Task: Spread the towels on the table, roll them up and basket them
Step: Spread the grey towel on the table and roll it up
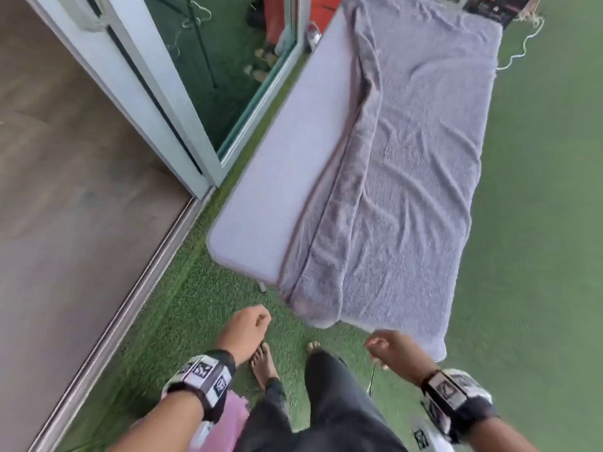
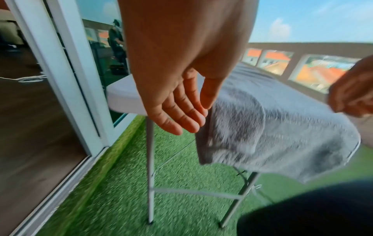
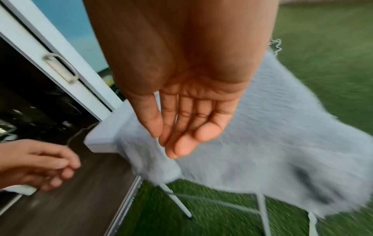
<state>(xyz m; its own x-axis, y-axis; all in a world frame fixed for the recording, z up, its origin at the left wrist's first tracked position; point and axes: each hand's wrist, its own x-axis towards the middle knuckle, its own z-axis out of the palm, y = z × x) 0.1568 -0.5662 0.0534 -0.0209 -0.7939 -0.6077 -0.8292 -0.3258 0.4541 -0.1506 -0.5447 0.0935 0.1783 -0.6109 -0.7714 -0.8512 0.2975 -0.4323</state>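
Left hand (image 1: pixel 245 327): low centre of the head view, just short of the near end of the tabletop (image 1: pixel 277 177). In the left wrist view its fingers (image 2: pixel 181 111) are nearly straight and relaxed, nothing in them, the fingertips right beside the hanging edge of the towel; contact cannot be told because of blur.

Right hand (image 1: pixel 390 349): lower right of centre in the head view, at the towel's near right corner. In the right wrist view its fingers (image 3: pixel 187 127) are loosely extended, palm showing, holding nothing. From the left wrist view it appears at the right frame edge against the towel's border; contact unclear.

Towel (image 1: pixel 408 177): grey, spread lengthwise over the right part of the tabletop, running from upper centre to lower right of the head view. Its left long edge is folded over into a thick ridge. The near end drapes over the table's edge.

Surroundings: green artificial turf (image 1: pixel 538 223) under the folding table; sliding glass door (image 1: pixel 182 76) at upper left; bare feet at bottom centre.
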